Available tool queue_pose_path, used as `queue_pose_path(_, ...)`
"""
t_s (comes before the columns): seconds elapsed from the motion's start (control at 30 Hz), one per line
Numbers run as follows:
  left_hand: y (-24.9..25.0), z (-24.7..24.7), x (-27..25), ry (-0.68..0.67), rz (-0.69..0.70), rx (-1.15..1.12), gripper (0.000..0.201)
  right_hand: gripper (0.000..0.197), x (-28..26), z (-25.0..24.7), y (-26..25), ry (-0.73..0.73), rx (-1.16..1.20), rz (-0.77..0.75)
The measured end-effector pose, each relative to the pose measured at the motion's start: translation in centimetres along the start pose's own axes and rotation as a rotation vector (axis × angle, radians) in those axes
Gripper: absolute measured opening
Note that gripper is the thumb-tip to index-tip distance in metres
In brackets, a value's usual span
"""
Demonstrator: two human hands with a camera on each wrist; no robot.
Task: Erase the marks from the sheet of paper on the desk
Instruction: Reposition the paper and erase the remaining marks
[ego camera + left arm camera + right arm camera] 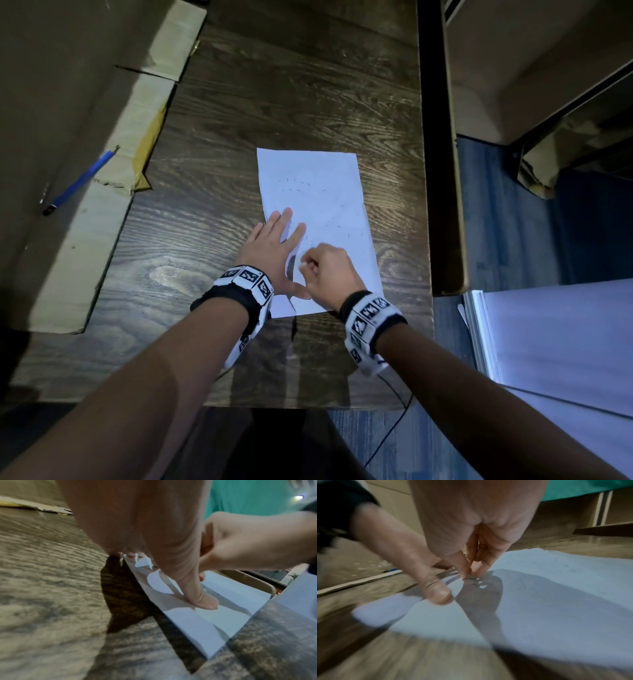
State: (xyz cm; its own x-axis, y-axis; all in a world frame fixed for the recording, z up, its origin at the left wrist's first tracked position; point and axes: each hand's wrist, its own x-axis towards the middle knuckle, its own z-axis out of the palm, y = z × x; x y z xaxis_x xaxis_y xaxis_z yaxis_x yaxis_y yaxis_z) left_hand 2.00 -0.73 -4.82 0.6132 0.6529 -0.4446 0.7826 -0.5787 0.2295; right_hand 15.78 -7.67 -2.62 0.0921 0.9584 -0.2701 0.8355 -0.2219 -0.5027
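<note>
A white sheet of paper [318,205] lies on the dark wooden desk [239,102], with faint short pencil marks [294,185] scattered over it. My left hand [279,240] lies flat on the sheet's near left edge, its thumb [202,601] pressing the paper [223,618] down. Just right of it, my right hand [308,267] is curled, pinching a small white eraser [303,265] against the sheet's near part. In the right wrist view the right hand's fingertips [467,573] meet on the paper [556,588], and the eraser itself is mostly hidden.
A flattened cardboard box [102,205] covers the desk's left side, with a blue pen [78,181] lying on it. The desk's right edge runs close to the sheet. A white panel [565,342] stands lower right, and a thin cable [394,428] hangs off the front edge.
</note>
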Motion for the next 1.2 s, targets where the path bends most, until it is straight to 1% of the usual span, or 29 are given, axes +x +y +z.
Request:
queue_pose_path(0.13, -0.1, 0.2, 0.2, -0.007, -0.002, -0.019, 0.135, 0.013, 2.4, -0.3, -0.5, 0.073, 0.026, 0.043)
queue_pose_path(0.2, -0.1, 0.3, 0.1, -0.006, 0.007, -0.004, 0.134, 0.01, 0.8, 0.5, 0.0, 0.078, 0.05, 0.08)
queue_pose_path(0.3, -0.2, 0.3, 0.0, 0.002, 0.011, 0.027, 0.13, 0.011, -1.8, 0.9, 0.3, 0.039, 0.041, 0.041)
queue_pose_path(0.37, -0.2, 0.4, 0.2, 0.008, 0.009, 0.015, 0.132, 0.012, -0.7, 0.4, 0.0, 0.024, 0.013, 0.033)
queue_pose_path(0.5, -0.3, 0.6, 0.4, 0.004, 0.008, -0.016, 0.137, 0.01, 2.3, 0.2, -0.5, 0.112, 0.063, 0.079)
queue_pose_path(0.57, -0.3, 0.6, 0.3, 0.001, 0.011, -0.003, 0.134, 0.01, 1.0, 0.8, -0.2, 0.117, 0.079, 0.095)
queue_pose_path(0.63, -0.3, 0.6, 0.3, 0.013, 0.01, 0.032, 0.131, 0.011, -1.4, 1.2, 0.1, 0.069, 0.075, 0.08)
queue_pose_path(0.7, -0.3, 0.6, 0.2, 0.013, 0.008, 0.043, 0.13, 0.012, -2.4, 1.0, 0.3, 0.016, 0.058, 0.052)
queue_pose_path(0.77, -0.3, 0.5, 0.3, 0.006, 0.009, 0.027, 0.132, 0.01, -0.7, 0.4, 0.1, 0.027, 0.054, 0.057)
queue_pose_path(0.87, -0.3, 0.5, 0.3, 0.001, 0.011, 0.006, 0.136, 0.009, 1.8, 0.3, -0.2, 0.112, 0.094, 0.092)
queue_pose_path(0.9, -0.3, 0.5, 0.3, -0.002, 0.012, 0.012, 0.136, 0.01, 1.5, 0.6, 0.0, 0.132, 0.108, 0.103)
queue_pose_path(0.97, -0.3, 0.5, 0.3, 0.0, 0.012, 0.03, 0.134, 0.011, -0.5, 1.3, 0.6, 0.129, 0.113, 0.119)
queue_pose_path(1.03, -0.3, 0.5, 0.2, 0.001, 0.013, 0.036, 0.134, 0.011, -2.7, 1.6, 1.0, 0.075, 0.103, 0.12)
queue_pose_path(1.07, -0.3, 0.5, 0.2, 0.001, 0.014, 0.033, 0.134, 0.011, -2.9, 1.3, 1.0, 0.045, 0.092, 0.111)
queue_pose_path(1.13, -0.3, 0.5, 0.3, -0.003, 0.016, 0.03, 0.135, 0.011, -1.1, 0.4, 0.7, 0.05, 0.056, 0.078)
queue_pose_path(1.2, -0.3, 0.6, 0.3, -0.003, 0.018, 0.016, 0.136, 0.011, 1.5, 0.0, 0.4, 0.115, 0.071, 0.08)
